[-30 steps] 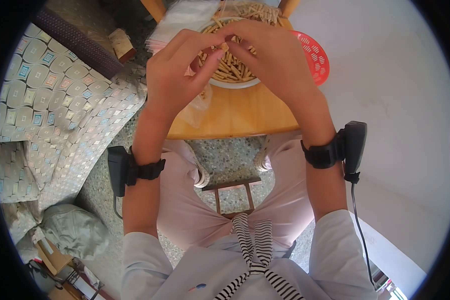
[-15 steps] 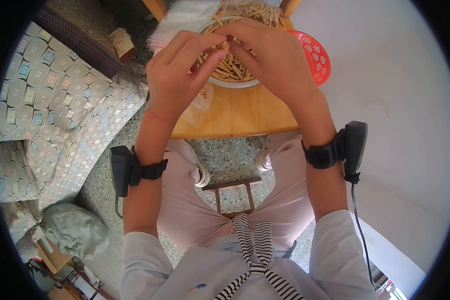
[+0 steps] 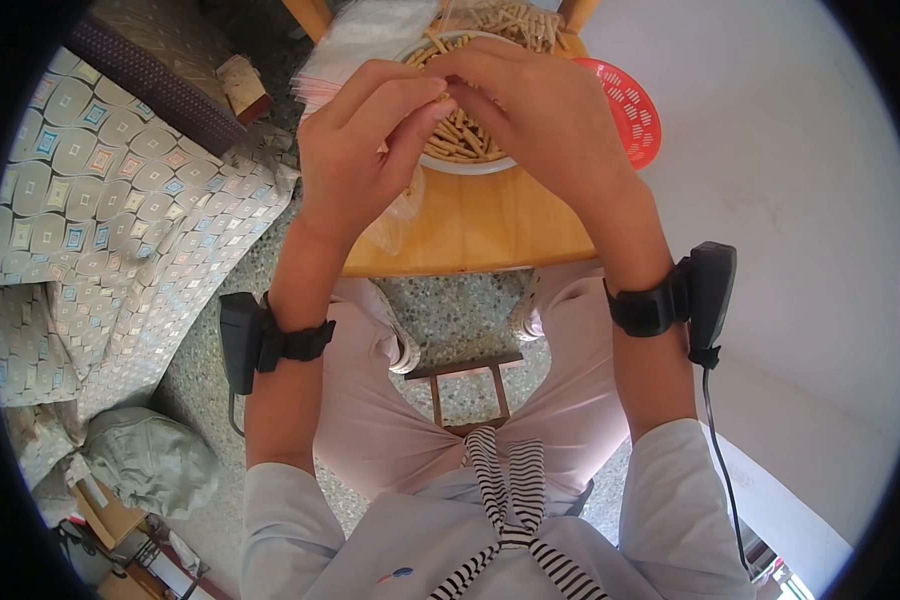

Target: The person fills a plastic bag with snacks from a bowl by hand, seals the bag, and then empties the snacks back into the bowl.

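My left hand (image 3: 355,145) and my right hand (image 3: 550,115) meet at the fingertips above a white bowl (image 3: 470,168). The bowl holds many short tan sticks (image 3: 463,140). Between the pinched left thumb and index finger, a small bit of a tan stick (image 3: 443,97) shows. The right fingertips close in on the same spot, and most of the held piece is hidden by the fingers. Below my left hand, a clear plastic bag (image 3: 398,222) lies on the wooden chair seat (image 3: 480,225), partly covered by the hand.
Flat clear zip bags (image 3: 370,45) lie behind my left hand. More tan sticks in clear plastic (image 3: 520,25) lie behind the bowl. A red perforated basket (image 3: 635,115) is at the right, by the white wall (image 3: 770,130). Patterned fabric (image 3: 120,200) covers furniture at left.
My left fingers have shifted slightly and now cover more of the small tan piece. My right hand stays nearly in place.
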`<state>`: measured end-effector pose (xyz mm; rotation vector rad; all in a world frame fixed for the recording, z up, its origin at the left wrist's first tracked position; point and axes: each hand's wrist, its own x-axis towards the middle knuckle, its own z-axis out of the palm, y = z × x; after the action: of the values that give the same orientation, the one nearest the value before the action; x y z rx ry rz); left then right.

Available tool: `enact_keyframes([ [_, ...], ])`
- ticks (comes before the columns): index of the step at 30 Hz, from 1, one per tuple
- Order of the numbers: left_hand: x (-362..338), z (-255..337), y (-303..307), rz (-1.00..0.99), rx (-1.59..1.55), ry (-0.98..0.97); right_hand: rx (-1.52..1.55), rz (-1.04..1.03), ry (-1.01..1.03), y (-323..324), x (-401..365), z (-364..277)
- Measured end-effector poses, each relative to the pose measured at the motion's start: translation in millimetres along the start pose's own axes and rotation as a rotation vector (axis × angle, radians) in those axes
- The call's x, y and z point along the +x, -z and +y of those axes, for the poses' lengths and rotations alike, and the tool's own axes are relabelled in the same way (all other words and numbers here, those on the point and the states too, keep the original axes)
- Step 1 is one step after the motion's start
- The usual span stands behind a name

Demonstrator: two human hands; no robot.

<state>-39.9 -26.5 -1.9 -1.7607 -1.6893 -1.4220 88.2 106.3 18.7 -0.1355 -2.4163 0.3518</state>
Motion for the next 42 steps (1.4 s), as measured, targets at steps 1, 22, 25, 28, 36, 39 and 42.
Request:
enact_keyframes([
  [1,0,-1,0,0.000,0.014,-0.015,0.002,0.001,-0.010,-1,0,1],
  [22,-20,-38,30,-0.578,0.256,0.745,0.165,-0.569,-0.159,-16,-22,4],
  [25,-30,-38,21,-0.791,0.317,0.916,0.149,-0.636,-0.168,-18,-24,3],
  [28,-23,-23,14,-0.809,0.478,0.886,0.130,-0.609,-0.155,-21,-22,0],
  [36,-38,-36,20,-0.827,0.321,0.818,0.084,-0.517,-0.143,-41,-23,3],
  [39,-40,-40,17,-0.823,0.326,0.898,0.057,-0.548,-0.153,-43,-19,2],
  [42,-41,-44,15,-0.857,0.319,0.971,-0.026,-0.604,-0.121,-42,-17,2],
])
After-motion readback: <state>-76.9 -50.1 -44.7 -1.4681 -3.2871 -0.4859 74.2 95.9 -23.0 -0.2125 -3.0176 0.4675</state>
